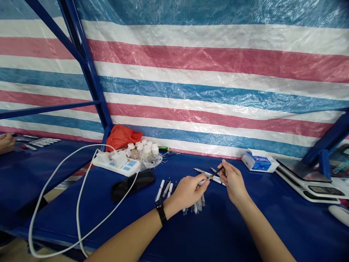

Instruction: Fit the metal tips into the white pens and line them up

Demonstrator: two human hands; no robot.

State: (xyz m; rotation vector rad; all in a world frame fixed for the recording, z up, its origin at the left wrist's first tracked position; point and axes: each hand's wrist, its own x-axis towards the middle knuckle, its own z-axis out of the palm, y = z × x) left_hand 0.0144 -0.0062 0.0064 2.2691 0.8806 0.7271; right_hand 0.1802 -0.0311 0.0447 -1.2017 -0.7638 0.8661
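Note:
My left hand [191, 189], with a black watch on its wrist, pinches a white pen barrel [202, 182] over the blue table. Between both hands runs a thin black stick [217, 171]; its upper end is held in the fingers of my right hand [231, 179], its lower end meets the barrel. Several white pens [208, 173] lie crossed just behind the hands. More white pens and clear-tipped pieces [198, 206] lie under and in front of my left hand, partly hidden by it. Another group of pens [165, 189] rests to its left.
A power strip [120, 164] with white cables, a black phone [132, 185], small white bottles [147, 149] and a red bag [122, 136] are at the left. A tissue pack [260, 161] and scales [308, 180] stand right. Another person's hand [7, 143] shows far left.

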